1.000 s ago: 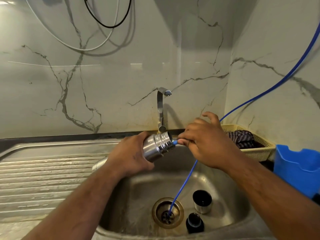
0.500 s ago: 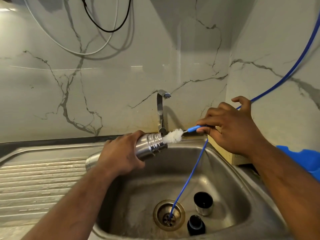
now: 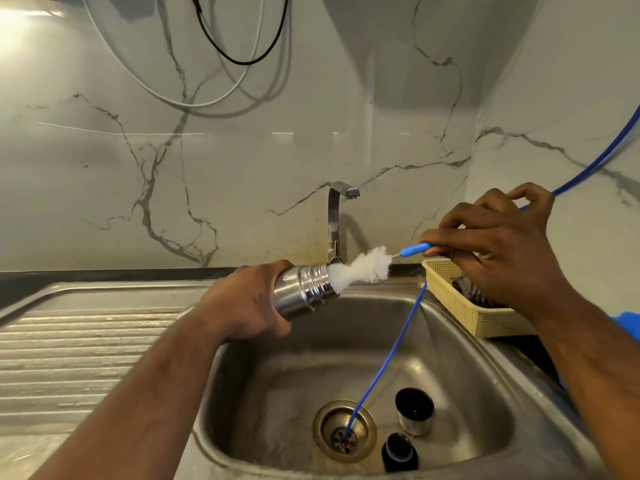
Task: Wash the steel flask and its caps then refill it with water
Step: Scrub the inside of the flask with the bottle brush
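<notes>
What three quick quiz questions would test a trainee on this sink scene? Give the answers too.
1. True or false: the right hand pinches the brush by its blue handle.
2. Which grips the flask? A) the left hand B) the right hand C) both hands
3. Fill in: ___ caps lie in the sink.
Key: 1 true; 2 A; 3 two.
</notes>
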